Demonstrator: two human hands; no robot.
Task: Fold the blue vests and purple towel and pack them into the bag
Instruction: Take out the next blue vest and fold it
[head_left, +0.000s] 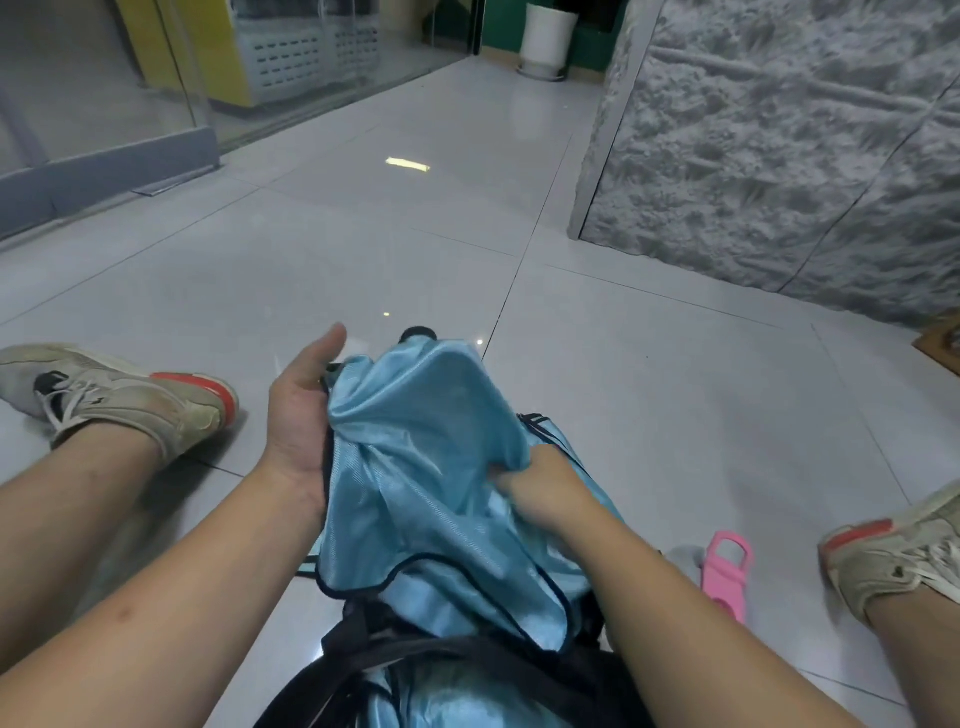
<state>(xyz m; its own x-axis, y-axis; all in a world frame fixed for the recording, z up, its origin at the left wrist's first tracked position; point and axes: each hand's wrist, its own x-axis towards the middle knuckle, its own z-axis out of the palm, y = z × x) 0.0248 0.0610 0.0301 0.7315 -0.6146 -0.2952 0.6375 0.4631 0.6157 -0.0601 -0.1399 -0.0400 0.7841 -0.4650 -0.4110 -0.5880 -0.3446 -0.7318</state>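
Observation:
A light blue vest (415, 467) with dark trim lies bunched over the black bag (467, 660) on the floor between my legs. My left hand (304, 410) is at the vest's left side, palm turned inward, its fingers hidden behind the cloth. My right hand (535, 486) grips a fold of the vest from the right, fingers buried in the fabric. More blue cloth (457, 701) shows at the bottom of the view, below the bag's black straps. No purple towel is in view.
My two shoes (119, 400) (904, 556) flank the bag on the pale tiled floor (649, 374). A pink plastic object (727, 577) lies right of my right arm. A grey textured wall (779, 145) stands at right, a glass partition (130, 104) at left.

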